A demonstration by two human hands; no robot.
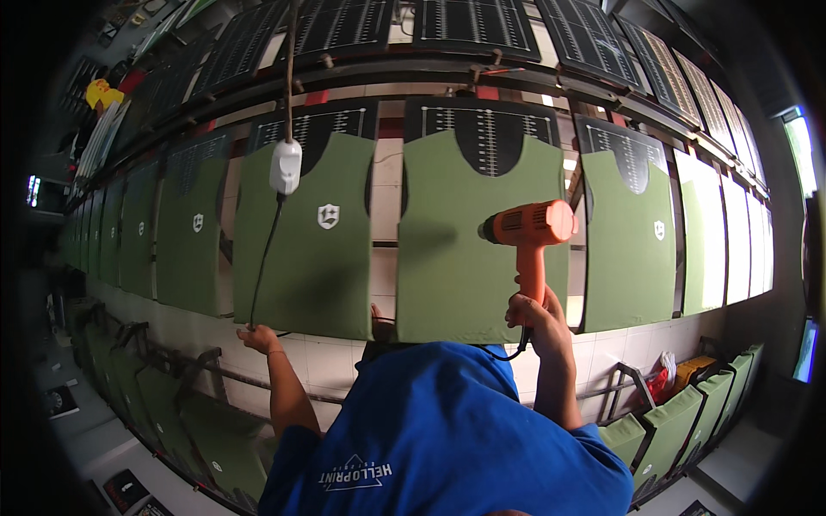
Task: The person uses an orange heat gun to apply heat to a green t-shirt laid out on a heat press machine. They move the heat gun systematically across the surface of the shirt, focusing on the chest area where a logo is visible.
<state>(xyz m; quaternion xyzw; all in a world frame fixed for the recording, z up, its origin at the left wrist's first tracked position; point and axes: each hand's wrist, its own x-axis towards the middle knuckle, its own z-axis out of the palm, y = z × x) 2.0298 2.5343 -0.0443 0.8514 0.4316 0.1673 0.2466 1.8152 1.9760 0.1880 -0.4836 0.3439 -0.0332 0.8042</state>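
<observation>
My right hand (pixel 540 318) is wrapped round the handle of an orange heat gun (pixel 535 225), held above a green garment panel (pixel 465 284). Its dark nozzle points left across the panel, which shows no emblem. At the near edge of the neighbouring green panel (pixel 301 258), which bears a white shield emblem (pixel 328 216), my left hand (pixel 258 338) is closed on a black cord (pixel 266 262). That cord runs up to a white plug connector (pixel 286 168) hanging from an overhead cable (pixel 291 69).
More green panels (pixel 194 249) lie along the row on black ruled boards (pixel 353 116). White panels (pixel 704 232) continue at the right. A dark rail (pixel 387 83) separates this row from further boards (pixel 473 26). Behind me stands another rack of green panels (pixel 675 426).
</observation>
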